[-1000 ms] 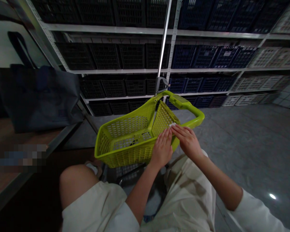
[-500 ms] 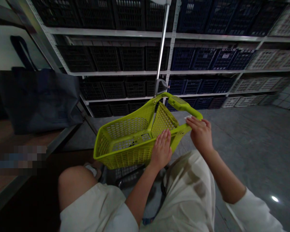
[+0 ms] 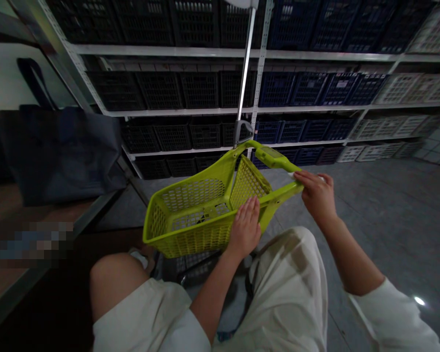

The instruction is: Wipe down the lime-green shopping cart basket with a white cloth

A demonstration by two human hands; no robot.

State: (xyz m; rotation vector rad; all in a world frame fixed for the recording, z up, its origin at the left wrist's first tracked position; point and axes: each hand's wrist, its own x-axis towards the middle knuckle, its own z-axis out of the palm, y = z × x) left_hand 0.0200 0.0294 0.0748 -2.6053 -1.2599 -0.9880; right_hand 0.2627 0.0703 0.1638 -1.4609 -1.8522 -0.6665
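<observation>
A lime-green shopping cart [image 3: 190,239] with a perforated basket stands before my knees. Its sloping, meshed flap [image 3: 250,181] is at the handle end. My left hand [image 3: 245,227] lies on the near side of the basket, fingers stretched out together and tips at the rim. At the corner of the cart's handle [image 3: 273,157], my right hand [image 3: 317,193] is closed over the bar. A small piece of white wipe [image 3: 292,175] shows under its fingertips, pressed to the plastic; most of the wipe is hidden by the hand.
White metal shelving [image 3: 201,111] with black, blue and white crates runs along the back. A dark bag [image 3: 69,156] sits on a table at the left. Behind the handle rises a metal pole [image 3: 245,68] with a grey grip. Grey floor [image 3: 381,210] spreads to the right.
My right hand has slid right along the handle to its outer corner, with the white wipe. My left hand stays on the basket's side.
</observation>
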